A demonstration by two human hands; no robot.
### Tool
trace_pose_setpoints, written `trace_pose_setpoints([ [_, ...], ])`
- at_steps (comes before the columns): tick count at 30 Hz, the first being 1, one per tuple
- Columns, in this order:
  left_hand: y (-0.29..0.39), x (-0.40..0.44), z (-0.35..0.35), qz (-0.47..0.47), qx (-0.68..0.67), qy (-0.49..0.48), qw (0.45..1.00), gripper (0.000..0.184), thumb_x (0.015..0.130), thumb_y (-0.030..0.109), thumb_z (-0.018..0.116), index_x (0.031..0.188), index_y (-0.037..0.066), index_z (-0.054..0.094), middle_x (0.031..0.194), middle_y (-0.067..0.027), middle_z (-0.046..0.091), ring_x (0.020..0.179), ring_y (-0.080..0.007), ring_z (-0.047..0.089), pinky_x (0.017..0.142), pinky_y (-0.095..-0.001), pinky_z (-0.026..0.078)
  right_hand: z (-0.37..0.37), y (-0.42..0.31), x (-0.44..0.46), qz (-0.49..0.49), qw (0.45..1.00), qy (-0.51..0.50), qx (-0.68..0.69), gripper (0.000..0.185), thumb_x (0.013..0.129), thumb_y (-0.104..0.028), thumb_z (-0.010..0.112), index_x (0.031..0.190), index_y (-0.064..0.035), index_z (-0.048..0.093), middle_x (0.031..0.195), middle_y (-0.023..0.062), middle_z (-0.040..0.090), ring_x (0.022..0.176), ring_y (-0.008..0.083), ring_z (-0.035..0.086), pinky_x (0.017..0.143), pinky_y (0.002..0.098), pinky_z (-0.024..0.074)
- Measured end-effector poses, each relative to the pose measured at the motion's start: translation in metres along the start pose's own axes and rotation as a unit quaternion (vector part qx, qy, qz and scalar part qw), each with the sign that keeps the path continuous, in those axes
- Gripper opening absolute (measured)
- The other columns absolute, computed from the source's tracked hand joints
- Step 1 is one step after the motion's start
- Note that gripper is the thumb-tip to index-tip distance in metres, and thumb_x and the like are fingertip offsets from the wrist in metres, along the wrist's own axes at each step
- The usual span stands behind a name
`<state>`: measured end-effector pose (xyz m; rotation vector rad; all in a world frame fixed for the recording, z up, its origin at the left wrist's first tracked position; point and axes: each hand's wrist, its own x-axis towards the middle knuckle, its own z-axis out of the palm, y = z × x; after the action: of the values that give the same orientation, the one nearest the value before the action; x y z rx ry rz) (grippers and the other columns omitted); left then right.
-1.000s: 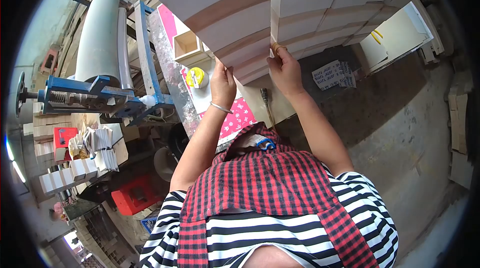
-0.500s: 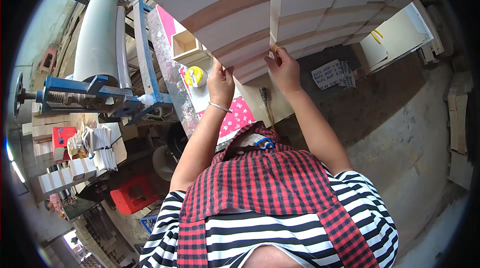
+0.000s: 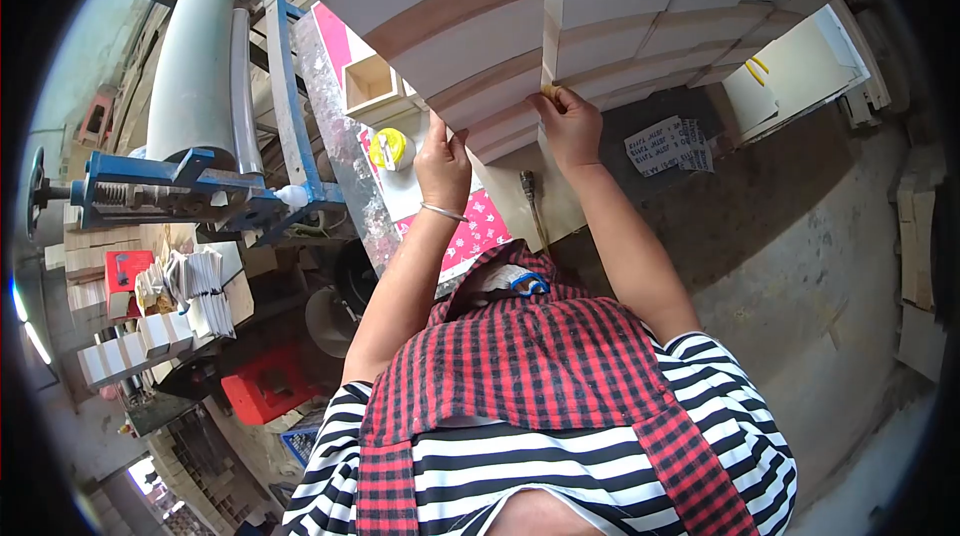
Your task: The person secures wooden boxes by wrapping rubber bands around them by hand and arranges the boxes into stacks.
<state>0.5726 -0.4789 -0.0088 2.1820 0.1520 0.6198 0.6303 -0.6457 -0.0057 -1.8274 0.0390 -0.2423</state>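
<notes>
A tall stack of white-sided boxes (image 3: 450, 41) with brown wooden bands rises in front of me. My left hand (image 3: 443, 164) is closed at the stack's near left corner, thumb and fingers on a box there. At the seam between two columns, my right hand (image 3: 574, 128) is pinched shut, its fingertips against the boxes. A small yellowish bit (image 3: 549, 92) shows at those fingertips, too small to name. Left of my left hand stand a yellow-lidded jar (image 3: 391, 149) with a white object on top and an open wooden box (image 3: 370, 84).
A blue-framed roller machine (image 3: 195, 76) stands at the left. A brush (image 3: 528, 188) lies on the bench near me, beside pink patterned paper (image 3: 480, 226). Printed sheets (image 3: 665, 148) lie right of my right hand. A red stool (image 3: 265, 388) is at lower left.
My right hand has shifted very slightly along the seam, its fingers closer to the boxes. My left hand stays at the stack's corner. The boxes have barely moved.
</notes>
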Motion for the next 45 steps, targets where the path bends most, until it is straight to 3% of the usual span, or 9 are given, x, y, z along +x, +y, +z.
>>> trace_pose_setpoints([
  [4,0.003,-0.001,-0.005,-0.01,0.003,-0.008,1.0,0.05,0.079,0.003,0.057,0.126,0.012,0.045,0.098,-0.0218,0.059,0.082,-0.0383,0.059,0.063,-0.0398,0.049,-0.003,0.0,0.0,-0.017,1.0,-0.006,-0.016,0.021,0.076,-0.018,0.07,0.088,-0.0017,0.067,0.068,0.0,0.064,0.06,0.0018,0.052,0.057,0.0195,0.0428],
  [7,-0.006,-0.001,-0.006,-0.039,-0.052,-0.035,0.997,0.032,0.084,-0.001,0.055,0.116,0.003,0.053,0.098,-0.0078,0.064,0.085,-0.0097,0.059,0.073,-0.023,0.046,-0.002,-0.001,-0.001,-0.028,1.0,-0.008,-0.01,0.021,0.076,-0.019,0.07,0.088,-0.0017,0.066,0.069,0.0003,0.064,0.061,0.0019,0.052,0.058,0.0194,0.043],
  [11,-0.017,0.0,-0.001,-0.003,-0.194,-0.014,0.981,0.036,0.085,-0.003,0.053,0.121,-0.001,0.049,0.102,-0.0047,0.062,0.088,-0.0107,0.057,0.078,-0.0226,0.046,-0.003,-0.003,-0.003,-0.029,1.0,-0.005,-0.004,0.021,0.076,-0.019,0.07,0.089,-0.0018,0.066,0.069,0.0006,0.064,0.061,0.0024,0.053,0.059,0.0192,0.0431],
  [16,-0.021,-0.002,-0.004,-0.069,-0.182,-0.052,0.98,0.039,0.086,-0.005,0.05,0.124,-0.004,0.045,0.11,-0.0063,0.058,0.099,-0.0117,0.054,0.082,-0.0235,0.045,-0.003,-0.004,-0.002,-0.025,0.999,-0.015,-0.025,0.021,0.077,-0.019,0.069,0.09,-0.0022,0.066,0.068,0.0005,0.063,0.061,0.003,0.053,0.06,0.0191,0.0431],
  [20,-0.02,-0.003,-0.004,-0.08,-0.226,-0.056,0.969,0.051,0.081,-0.001,0.06,0.129,0.002,0.042,0.119,-0.0152,0.056,0.106,-0.0165,0.056,0.081,-0.0252,0.047,-0.01,-0.009,-0.004,-0.054,0.997,-0.009,-0.052,0.022,0.079,-0.015,0.067,0.096,-0.0024,0.065,0.07,-0.0006,0.061,0.062,0.0035,0.051,0.06,0.0188,0.0424],
  [27,0.032,0.015,-0.032,0.102,-0.14,0.051,0.984,0.053,0.085,0.002,0.055,0.134,0.002,0.034,0.131,-0.0181,0.044,0.12,-0.0259,0.045,0.085,-0.0307,0.048,-0.019,-0.042,-0.013,-0.171,0.985,0.026,0.016,0.031,0.079,-0.004,0.063,0.11,-0.0025,0.059,0.075,-0.0022,0.055,0.062,0.0052,0.046,0.059,0.0192,0.0406],
  [32,0.052,0.021,-0.036,0.117,-0.164,0.077,0.976,0.049,0.086,0.001,0.053,0.132,0.001,0.037,0.131,-0.0189,0.044,0.122,-0.0273,0.042,0.088,-0.0311,0.047,-0.022,-0.071,-0.008,-0.242,0.97,0.031,-0.015,0.035,0.079,0.0,0.061,0.114,-0.0027,0.056,0.077,-0.0019,0.053,0.062,0.006,0.044,0.059,0.0202,0.0402],
  [35,0.052,0.024,-0.04,0.148,-0.073,0.072,0.984,0.045,0.085,0.001,0.054,0.129,0.001,0.041,0.13,-0.0188,0.044,0.122,-0.0262,0.043,0.091,-0.0308,0.044,-0.023,-0.083,-0.006,-0.254,0.966,0.032,-0.022,0.035,0.079,0.0,0.061,0.114,-0.0027,0.056,0.077,-0.0017,0.052,0.062,0.0063,0.043,0.059,0.0204,0.0402],
  [45,0.06,0.028,-0.041,0.044,-0.176,0.087,0.98,0.032,0.085,0.002,0.057,0.116,-0.001,0.055,0.119,-0.0178,0.054,0.112,-0.0242,0.052,0.092,-0.0296,0.043,-0.021,-0.084,-0.003,-0.233,0.972,0.021,0.002,0.032,0.081,-0.006,0.063,0.112,-0.0021,0.057,0.074,-0.0014,0.048,0.063,0.0075,0.041,0.061,0.0203,0.04],
])
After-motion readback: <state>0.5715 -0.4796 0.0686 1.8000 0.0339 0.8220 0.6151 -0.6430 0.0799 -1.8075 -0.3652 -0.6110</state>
